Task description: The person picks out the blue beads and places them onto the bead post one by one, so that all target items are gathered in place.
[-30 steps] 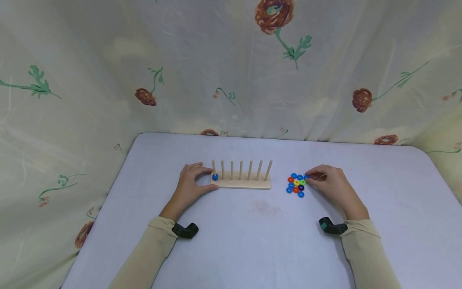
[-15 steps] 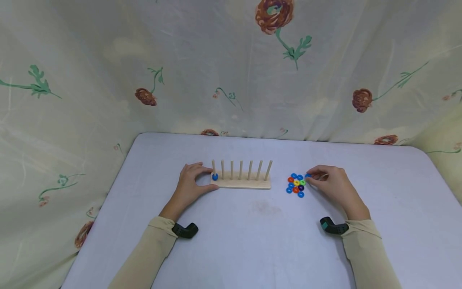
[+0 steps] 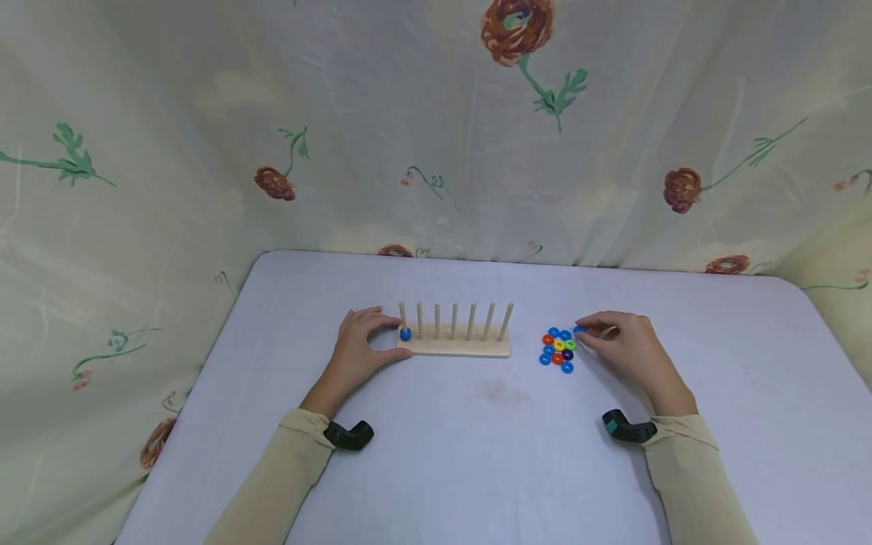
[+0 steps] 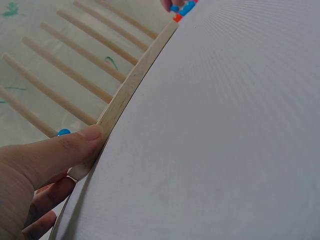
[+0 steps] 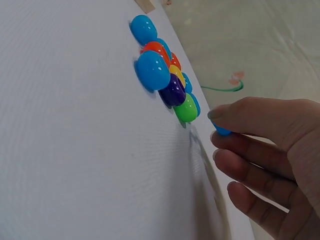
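Observation:
In the head view, a wooden peg rack [image 3: 463, 348] with a row of upright pegs stands on the table. One blue ring [image 3: 406, 334] sits low on its leftmost peg. My left hand [image 3: 357, 342] grips the rack's left end, thumb on the front edge and fingers behind. To the right, my right hand [image 3: 625, 347] pinches another blue ring [image 5: 222, 131] between thumb and index finger, its other fingers loosely curled. That ring is mostly covered by the fingertips. Just left of this hand lies a cluster of loose rings, among them a green ring [image 5: 186, 109] and a dark purple ring [image 5: 173, 91].
Red, yellow and several blue rings [image 5: 153, 71] make up the rest of the cluster on the white-covered table [image 3: 477, 454]. A floral curtain [image 3: 341, 151] hangs behind the table's back edge. Each wrist wears a black device [image 3: 350, 435].
My right hand has shifted the pinched blue ring very slightly up and away from the cluster. The left hand and the rack have stayed where they were.

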A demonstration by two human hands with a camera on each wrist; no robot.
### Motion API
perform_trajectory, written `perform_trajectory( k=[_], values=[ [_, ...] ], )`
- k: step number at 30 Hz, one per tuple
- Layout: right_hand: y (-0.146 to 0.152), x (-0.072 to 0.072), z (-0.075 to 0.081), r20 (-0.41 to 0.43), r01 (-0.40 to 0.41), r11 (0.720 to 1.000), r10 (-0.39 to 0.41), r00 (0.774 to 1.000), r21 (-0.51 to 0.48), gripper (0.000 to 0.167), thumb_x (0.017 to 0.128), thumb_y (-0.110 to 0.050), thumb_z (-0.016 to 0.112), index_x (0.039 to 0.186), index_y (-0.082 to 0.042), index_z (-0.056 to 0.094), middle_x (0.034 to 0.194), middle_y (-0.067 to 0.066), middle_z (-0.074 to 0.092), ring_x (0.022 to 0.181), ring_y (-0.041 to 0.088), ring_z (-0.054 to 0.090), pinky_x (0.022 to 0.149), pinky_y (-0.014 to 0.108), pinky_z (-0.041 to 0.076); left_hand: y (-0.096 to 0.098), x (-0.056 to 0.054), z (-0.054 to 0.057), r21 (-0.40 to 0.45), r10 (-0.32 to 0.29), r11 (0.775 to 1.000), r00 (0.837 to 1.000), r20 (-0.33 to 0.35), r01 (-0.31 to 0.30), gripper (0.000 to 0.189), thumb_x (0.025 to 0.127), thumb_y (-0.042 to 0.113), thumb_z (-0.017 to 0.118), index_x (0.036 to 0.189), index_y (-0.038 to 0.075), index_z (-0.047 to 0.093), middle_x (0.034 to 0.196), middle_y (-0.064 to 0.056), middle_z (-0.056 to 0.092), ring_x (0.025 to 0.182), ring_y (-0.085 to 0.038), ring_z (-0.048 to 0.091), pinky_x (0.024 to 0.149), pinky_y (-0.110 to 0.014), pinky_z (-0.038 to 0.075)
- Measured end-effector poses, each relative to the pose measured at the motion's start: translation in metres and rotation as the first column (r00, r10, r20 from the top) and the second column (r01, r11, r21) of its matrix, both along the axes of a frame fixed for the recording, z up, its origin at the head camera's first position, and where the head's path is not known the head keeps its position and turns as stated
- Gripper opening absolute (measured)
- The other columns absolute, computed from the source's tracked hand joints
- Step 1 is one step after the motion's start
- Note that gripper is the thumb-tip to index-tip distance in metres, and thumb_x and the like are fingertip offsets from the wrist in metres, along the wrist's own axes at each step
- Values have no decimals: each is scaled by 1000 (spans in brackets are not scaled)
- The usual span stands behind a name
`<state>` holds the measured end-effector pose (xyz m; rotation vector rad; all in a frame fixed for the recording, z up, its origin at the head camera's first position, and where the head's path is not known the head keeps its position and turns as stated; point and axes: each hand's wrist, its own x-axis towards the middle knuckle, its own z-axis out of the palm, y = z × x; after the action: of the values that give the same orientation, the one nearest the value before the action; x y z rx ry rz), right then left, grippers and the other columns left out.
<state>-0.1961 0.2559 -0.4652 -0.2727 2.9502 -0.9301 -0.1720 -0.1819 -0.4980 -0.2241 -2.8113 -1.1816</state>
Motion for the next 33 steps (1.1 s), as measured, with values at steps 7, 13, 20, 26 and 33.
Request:
perform_trajectory(
  k=[7, 13, 20, 26, 33],
  values=[
    [-1, 1, 1, -21, -9, 1000, 8, 1000, -24, 28, 93, -21, 78, 119, -9, 77, 107, 13, 76, 94, 25, 66, 74, 14, 51, -1, 0, -1, -9, 0, 1000, 1000, 0, 0, 56, 75, 32, 93, 123, 11, 74, 135, -12, 69, 149, -33, 44, 133, -58, 9],
    [-2, 2, 3, -23, 3, 1000, -3, 1000, -27, 28, 93, -22, 79, 119, -11, 77, 107, 12, 76, 94, 25, 65, 75, 13, 51, -1, 0, -1, 0, -8, 1000, 1000, -7, 8, 56, 75, 32, 93, 123, 11, 74, 136, -12, 69, 148, -32, 45, 133, -58, 8],
    [-6, 3, 6, -41, -1, 999, 0, 999, -43, 26, 94, -22, 78, 118, -11, 77, 108, 12, 77, 96, 25, 66, 76, 13, 51, -1, -1, -2, 3, -10, 1000, 1000, -11, 10, 56, 76, 32, 93, 124, 11, 73, 136, -12, 69, 148, -34, 44, 132, -59, 9],
    [-15, 2, 13, -34, -19, 997, 16, 999, -77, 29, 95, -21, 77, 121, -9, 76, 113, 14, 76, 100, 27, 66, 76, 8, 49, -2, 0, -2, 8, -7, 1000, 1000, -10, 7, 55, 76, 31, 93, 123, 11, 73, 135, -12, 70, 149, -33, 44, 132, -58, 8],
    [-32, -3, 25, -100, -70, 989, 57, 993, -129, 27, 94, -21, 78, 118, -8, 77, 113, 11, 78, 98, 24, 68, 77, 8, 50, -1, 0, -1, 5, -6, 1000, 1000, -2, 6, 55, 76, 32, 93, 123, 11, 74, 136, -11, 69, 149, -33, 44, 133, -57, 9]
  ],
)
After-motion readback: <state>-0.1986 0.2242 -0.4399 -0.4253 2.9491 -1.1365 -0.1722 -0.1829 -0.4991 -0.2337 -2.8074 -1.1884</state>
